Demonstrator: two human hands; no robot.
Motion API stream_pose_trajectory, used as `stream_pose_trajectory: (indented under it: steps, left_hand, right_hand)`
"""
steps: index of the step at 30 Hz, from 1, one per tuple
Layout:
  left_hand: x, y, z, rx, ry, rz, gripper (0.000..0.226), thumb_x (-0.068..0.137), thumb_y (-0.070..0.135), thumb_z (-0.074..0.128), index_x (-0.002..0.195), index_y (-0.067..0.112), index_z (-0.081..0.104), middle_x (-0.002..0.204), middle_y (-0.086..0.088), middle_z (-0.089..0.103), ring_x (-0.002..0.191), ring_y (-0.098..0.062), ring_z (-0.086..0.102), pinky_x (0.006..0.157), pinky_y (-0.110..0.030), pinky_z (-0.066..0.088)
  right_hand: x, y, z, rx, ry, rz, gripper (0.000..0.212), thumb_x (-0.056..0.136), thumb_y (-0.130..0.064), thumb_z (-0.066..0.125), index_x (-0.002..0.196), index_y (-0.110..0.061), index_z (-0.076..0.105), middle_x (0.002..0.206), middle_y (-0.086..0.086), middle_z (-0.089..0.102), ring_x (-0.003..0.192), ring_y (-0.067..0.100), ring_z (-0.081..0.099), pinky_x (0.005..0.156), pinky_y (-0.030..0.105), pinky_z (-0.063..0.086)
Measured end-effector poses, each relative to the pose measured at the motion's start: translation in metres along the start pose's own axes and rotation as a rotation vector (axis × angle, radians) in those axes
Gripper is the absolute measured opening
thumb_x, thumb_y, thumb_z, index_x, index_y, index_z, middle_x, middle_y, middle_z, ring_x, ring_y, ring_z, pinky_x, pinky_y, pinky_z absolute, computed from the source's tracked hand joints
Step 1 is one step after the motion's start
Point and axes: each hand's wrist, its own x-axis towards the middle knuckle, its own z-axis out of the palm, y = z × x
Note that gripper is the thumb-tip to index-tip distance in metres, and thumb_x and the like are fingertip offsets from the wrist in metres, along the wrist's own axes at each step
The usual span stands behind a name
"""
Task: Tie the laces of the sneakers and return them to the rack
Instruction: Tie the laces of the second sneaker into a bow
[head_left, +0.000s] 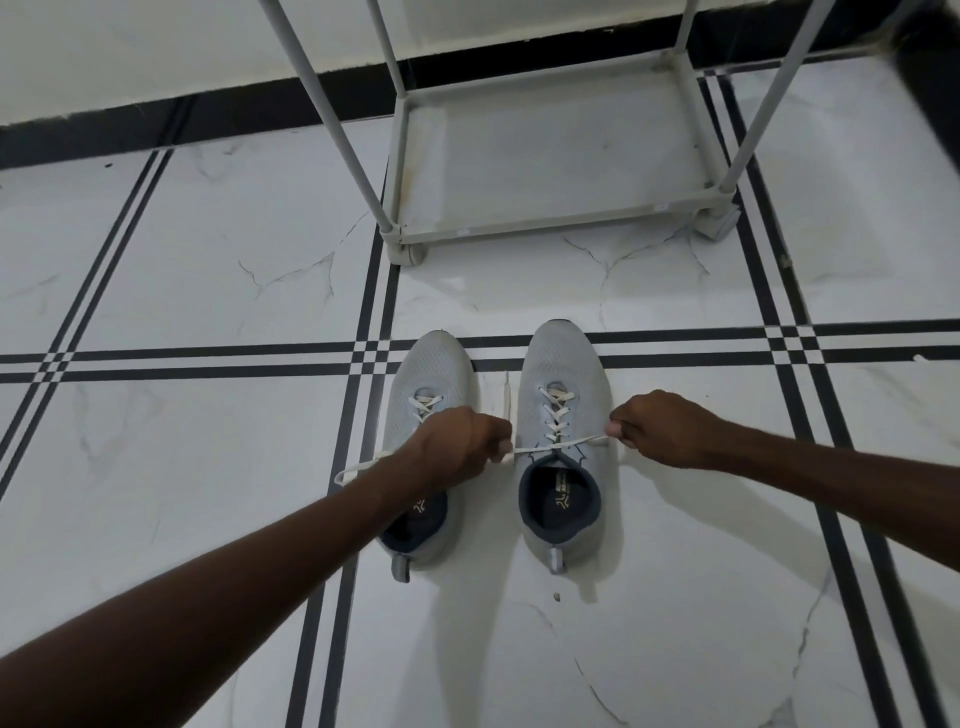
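Two light grey sneakers with white laces stand side by side on the tiled floor, toes pointing away from me. My left hand (462, 439) pinches one lace end of the right sneaker (563, 395) and my right hand (660, 428) pinches the other; the lace (535, 448) is stretched taut across the sneaker's collar between them. My left forearm crosses over the left sneaker (431, 369) and hides its collar. A loose lace end (358, 467) of the left sneaker trails out to the left on the floor. Another lace end (506, 395) lies between the two shoes.
A grey metal shoe rack (550, 221) stands on the floor just beyond the sneakers, its bottom shelf bare. White marble-look tiles with black stripes cover the floor. A wall with a black skirting runs behind the rack.
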Motion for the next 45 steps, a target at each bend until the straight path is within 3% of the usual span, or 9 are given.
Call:
stream_pose_trajectory:
  steps: [5, 8, 14, 17, 19, 23, 32, 38, 45]
  left_hand:
    - [-0.012, -0.017, -0.038, -0.627, -0.073, -0.194, 0.021, 0.094, 0.026, 0.064, 0.074, 0.024, 0.072, 0.069, 0.004, 0.065, 0.062, -0.009, 0.057, 0.062, -0.020, 0.044]
    - [-0.016, -0.015, -0.056, -1.055, -0.062, -0.272, 0.036, 0.088, 0.037, 0.067, 0.078, 0.003, 0.067, 0.068, -0.008, 0.057, 0.060, -0.014, 0.052, 0.062, -0.023, 0.045]
    - [0.005, 0.007, -0.061, -1.366, -0.107, -0.167, 0.009, 0.099, 0.015, 0.054, 0.099, 0.012, 0.063, 0.120, -0.009, 0.070, 0.120, -0.028, 0.062, 0.104, -0.043, 0.044]
    - [0.020, 0.026, -0.050, -1.445, -0.041, -0.266, 0.014, 0.095, 0.017, 0.063, 0.105, 0.008, 0.068, 0.094, -0.010, 0.072, 0.100, -0.027, 0.067, 0.101, -0.041, 0.050]
    - [0.028, 0.037, -0.043, -1.455, 0.012, -0.350, 0.023, 0.094, 0.018, 0.065, 0.111, 0.002, 0.068, 0.079, -0.007, 0.067, 0.081, -0.019, 0.066, 0.081, -0.029, 0.058]
    - [0.042, 0.045, -0.026, -1.370, 0.034, -0.443, 0.022, 0.099, 0.012, 0.054, 0.114, 0.002, 0.067, 0.074, -0.003, 0.061, 0.059, -0.009, 0.057, 0.060, -0.023, 0.053]
    - [0.048, 0.046, -0.012, -1.527, -0.020, -0.428, 0.021, 0.093, -0.007, 0.056, 0.113, -0.008, 0.061, 0.076, -0.016, 0.064, 0.059, -0.015, 0.064, 0.059, -0.023, 0.059]
    - [0.045, 0.042, -0.005, -1.748, -0.118, -0.401, 0.018, 0.099, -0.003, 0.048, 0.107, -0.010, 0.062, 0.089, -0.017, 0.069, 0.071, -0.017, 0.071, 0.070, -0.021, 0.060]
    - [0.045, 0.048, -0.005, -1.636, -0.054, -0.412, 0.011, 0.095, 0.006, 0.060, 0.093, -0.004, 0.066, 0.083, -0.015, 0.066, 0.068, -0.016, 0.065, 0.062, -0.017, 0.057]
  right_hand:
    - [-0.016, -0.007, -0.022, 0.637, -0.036, 0.179, 0.032, 0.098, -0.021, 0.048, 0.068, -0.012, 0.055, 0.057, 0.001, 0.052, 0.045, 0.009, 0.041, 0.044, 0.020, 0.032]
    - [-0.021, -0.010, -0.028, 0.892, -0.057, 0.194, 0.030, 0.098, -0.023, 0.049, 0.072, -0.011, 0.056, 0.071, 0.012, 0.066, 0.048, 0.014, 0.045, 0.052, 0.028, 0.035]
    - [-0.012, -0.031, -0.034, 1.358, 0.002, 0.093, 0.024, 0.100, -0.011, 0.041, 0.081, -0.007, 0.055, 0.105, 0.022, 0.070, 0.064, 0.024, 0.056, 0.063, 0.032, 0.046]
    - [-0.005, -0.041, -0.030, 1.331, 0.027, 0.094, 0.019, 0.101, -0.008, 0.037, 0.094, -0.003, 0.054, 0.087, 0.018, 0.064, 0.060, 0.024, 0.045, 0.058, 0.031, 0.039]
    - [0.000, -0.044, -0.024, 1.269, 0.069, 0.108, 0.022, 0.100, -0.004, 0.037, 0.094, -0.008, 0.058, 0.077, 0.012, 0.058, 0.058, 0.021, 0.042, 0.057, 0.031, 0.037]
    - [0.000, -0.048, -0.015, 1.052, 0.143, 0.054, 0.028, 0.097, -0.001, 0.038, 0.103, -0.018, 0.060, 0.072, 0.007, 0.057, 0.056, 0.018, 0.046, 0.058, 0.033, 0.039]
    - [-0.003, -0.059, -0.011, 0.679, 0.281, -0.050, 0.028, 0.096, -0.003, 0.047, 0.114, -0.024, 0.054, 0.065, 0.002, 0.064, 0.049, 0.019, 0.060, 0.052, 0.028, 0.053]
    - [0.000, -0.054, -0.008, 0.741, 0.294, -0.017, 0.027, 0.092, -0.001, 0.052, 0.106, -0.024, 0.057, 0.062, 0.007, 0.068, 0.042, 0.017, 0.060, 0.044, 0.023, 0.047]
    - [0.006, -0.056, 0.003, 0.864, 0.243, 0.044, 0.024, 0.093, -0.004, 0.054, 0.107, -0.022, 0.045, 0.070, 0.010, 0.066, 0.049, 0.019, 0.057, 0.050, 0.029, 0.049]
